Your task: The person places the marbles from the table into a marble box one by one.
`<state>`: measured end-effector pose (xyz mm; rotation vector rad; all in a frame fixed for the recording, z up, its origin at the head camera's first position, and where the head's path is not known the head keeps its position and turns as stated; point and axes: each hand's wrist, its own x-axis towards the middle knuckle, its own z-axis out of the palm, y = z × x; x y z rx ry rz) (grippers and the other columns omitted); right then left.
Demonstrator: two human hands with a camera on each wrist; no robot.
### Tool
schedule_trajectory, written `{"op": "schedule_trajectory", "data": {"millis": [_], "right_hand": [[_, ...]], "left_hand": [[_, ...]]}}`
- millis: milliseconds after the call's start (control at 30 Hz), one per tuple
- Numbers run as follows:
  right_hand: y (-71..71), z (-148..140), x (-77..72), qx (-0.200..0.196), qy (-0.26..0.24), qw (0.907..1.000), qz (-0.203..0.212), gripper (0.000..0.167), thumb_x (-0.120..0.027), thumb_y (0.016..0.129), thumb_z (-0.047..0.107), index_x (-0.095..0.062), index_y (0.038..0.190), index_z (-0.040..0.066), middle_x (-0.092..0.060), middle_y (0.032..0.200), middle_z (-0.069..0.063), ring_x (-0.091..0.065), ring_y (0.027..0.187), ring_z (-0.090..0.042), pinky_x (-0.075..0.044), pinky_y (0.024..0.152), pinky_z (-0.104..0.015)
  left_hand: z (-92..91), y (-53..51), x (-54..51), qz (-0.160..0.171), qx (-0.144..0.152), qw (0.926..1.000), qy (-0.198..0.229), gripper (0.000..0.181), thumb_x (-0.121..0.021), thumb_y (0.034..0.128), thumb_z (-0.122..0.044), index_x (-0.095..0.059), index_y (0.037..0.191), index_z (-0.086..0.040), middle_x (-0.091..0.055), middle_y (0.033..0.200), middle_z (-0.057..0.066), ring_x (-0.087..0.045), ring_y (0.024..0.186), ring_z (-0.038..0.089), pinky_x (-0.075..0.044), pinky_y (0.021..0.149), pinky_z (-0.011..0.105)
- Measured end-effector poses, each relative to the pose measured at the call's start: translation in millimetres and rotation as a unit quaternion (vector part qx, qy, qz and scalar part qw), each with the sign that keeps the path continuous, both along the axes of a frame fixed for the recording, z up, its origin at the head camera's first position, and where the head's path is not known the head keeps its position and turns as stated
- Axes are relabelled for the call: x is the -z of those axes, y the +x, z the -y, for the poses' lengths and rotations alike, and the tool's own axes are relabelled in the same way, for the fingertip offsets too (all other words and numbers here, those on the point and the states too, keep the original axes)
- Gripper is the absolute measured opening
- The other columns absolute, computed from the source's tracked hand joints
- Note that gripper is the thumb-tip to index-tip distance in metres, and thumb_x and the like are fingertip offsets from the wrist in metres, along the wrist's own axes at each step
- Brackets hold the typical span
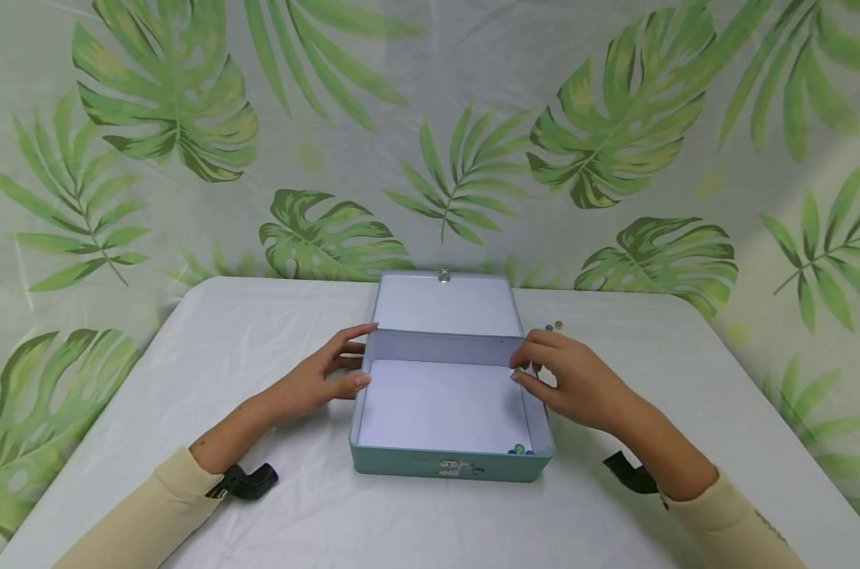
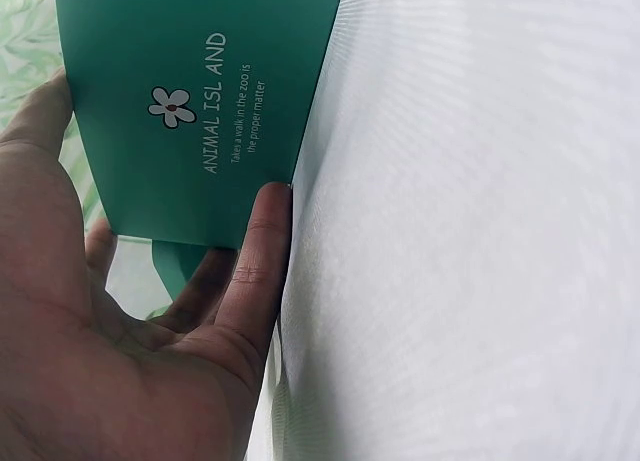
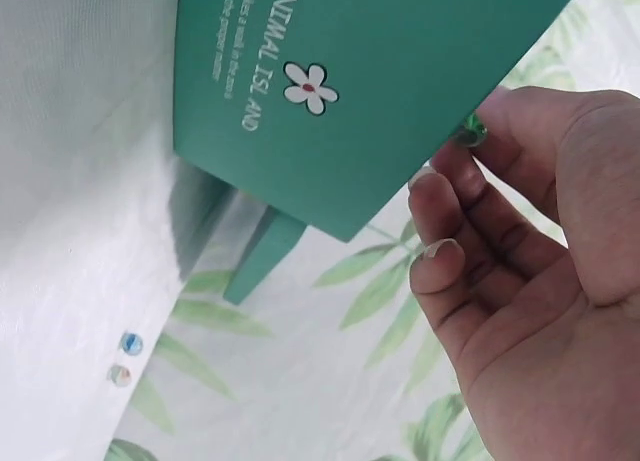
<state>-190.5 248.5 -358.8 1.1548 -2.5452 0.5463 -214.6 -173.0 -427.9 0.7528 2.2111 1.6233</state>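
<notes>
A green tin box (image 1: 450,466) stands on the table with its hinged lid (image 1: 446,304) tipped back. In its front right corner lie several marbles (image 1: 519,449), green and blue. At the box's right rim, my right hand (image 1: 575,379) pinches a green marble (image 3: 472,131) between thumb and fingers, just over the edge. My left hand (image 1: 314,375) rests against the box's left side, its fingers extended and touching the wall near the back corner. The left wrist view shows this hand (image 2: 150,321) against the printed side panel (image 2: 200,111).
Two loose marbles, a blue one (image 1: 548,327) and an orange-brown one (image 1: 559,324), lie on the white tablecloth (image 1: 273,308) behind my right hand. A leaf-patterned curtain (image 1: 473,95) hangs behind the table's far edge.
</notes>
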Motion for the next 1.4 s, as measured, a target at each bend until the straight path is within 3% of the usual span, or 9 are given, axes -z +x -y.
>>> {"op": "schedule_trajectory", "data": {"millis": [267,533,833,1133,1400], "right_hand": [[-4.2,-3,1.1,-0.012,-0.020,0.9996,-0.014,0.020,-0.082,0.092,0.005,-0.073,0.105,0.017,-0.066,0.104,0.006,-0.062,0.085,-0.010,-0.056,0.072,-0.028],[-20.6,-21,8.0,0.024,-0.053,0.9981,-0.018,0.025,-0.080,0.090,-0.003,-0.074,0.109,0.012,-0.066,0.111,0.002,-0.061,0.088,-0.016,-0.049,0.059,-0.025],[-42.0,-46,25.6,0.070,-0.050,0.9955,-0.041,0.034,-0.079,0.089,-0.005,-0.072,0.121,0.003,-0.066,0.121,-0.009,-0.067,0.094,-0.027,-0.057,0.076,-0.043],[-58.8,-68,40.6,0.115,-0.027,0.9928,-0.021,0.044,-0.077,0.091,-0.002,-0.066,0.133,-0.004,-0.063,0.132,-0.018,-0.065,0.109,-0.037,-0.054,0.091,-0.054],[-66.8,-78,47.0,0.135,-0.011,0.9903,0.029,0.046,-0.072,0.095,-0.001,-0.062,0.139,-0.005,-0.058,0.140,-0.021,-0.065,0.113,-0.041,-0.055,0.093,-0.058]], "left_hand": [[0.0,1.2,-1.5,-0.005,-0.001,1.0000,-0.006,0.076,-0.068,0.1060,-0.028,-0.025,0.166,-0.044,-0.040,0.159,0.011,-0.045,0.148,0.036,-0.061,0.095,0.044],[-0.2,1.5,-1.6,-0.001,-0.002,1.0000,-0.004,0.077,-0.069,0.1058,-0.028,-0.024,0.167,-0.043,-0.040,0.159,0.010,-0.045,0.148,0.036,-0.061,0.095,0.044],[0.0,0.8,-1.0,-0.002,-0.003,1.0000,-0.006,0.077,-0.069,0.1055,-0.029,-0.025,0.166,-0.046,-0.039,0.159,0.012,-0.045,0.148,0.036,-0.061,0.095,0.044],[0.1,0.3,-0.8,-0.004,0.001,1.0000,-0.005,0.077,-0.068,0.1061,-0.027,-0.024,0.166,-0.045,-0.038,0.160,0.013,-0.045,0.148,0.037,-0.061,0.096,0.046],[0.5,-0.3,0.4,-0.006,-0.001,1.0000,-0.006,0.076,-0.068,0.1061,-0.028,-0.025,0.166,-0.046,-0.040,0.159,0.011,-0.045,0.148,0.037,-0.061,0.096,0.045]]}}
